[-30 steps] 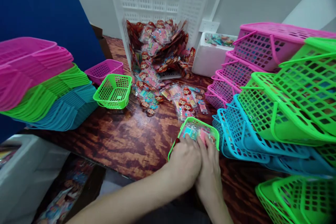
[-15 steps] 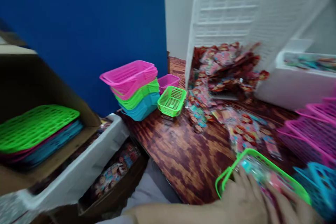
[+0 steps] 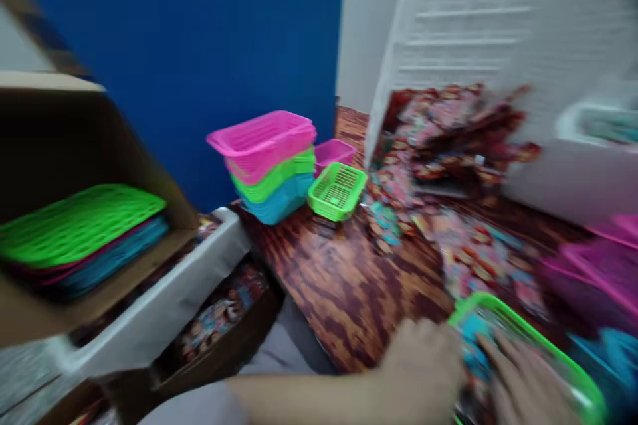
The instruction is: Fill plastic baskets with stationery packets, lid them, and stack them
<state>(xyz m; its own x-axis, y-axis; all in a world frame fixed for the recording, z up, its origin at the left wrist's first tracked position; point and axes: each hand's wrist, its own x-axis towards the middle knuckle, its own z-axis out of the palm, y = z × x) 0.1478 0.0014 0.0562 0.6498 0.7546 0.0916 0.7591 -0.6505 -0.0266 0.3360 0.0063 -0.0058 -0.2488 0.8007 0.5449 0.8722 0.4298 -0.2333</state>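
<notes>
A green plastic basket [image 3: 535, 329] holding clear-wrapped small items [image 3: 476, 345] sits at the lower right, cut off by the frame's bottom. My left hand [image 3: 423, 358] is curled closed at the basket's near left side, covering its rim and handle there. Blur hides the fingertips. Over the basket, my right hand [image 3: 526, 378] lies with its fingers stretched out across the wrapped contents. Just beyond the basket, printed packets [image 3: 478, 252] are scattered on the wood-grain table [image 3: 343, 285].
Nested pink, green and blue baskets [image 3: 272, 159] stand by a blue panel [image 3: 174, 53]. A small green basket [image 3: 337, 191] sits beside them. Packets spill from a white crate [image 3: 389, 119]. A cardboard box [image 3: 174, 232] holds flat lattice pieces [image 3: 84, 219]. Pink baskets [image 3: 603, 272] stand right.
My left hand has drawn back from the basket's contents to its left side and curled closed. My right hand stays over the contents. The view has swung slightly left.
</notes>
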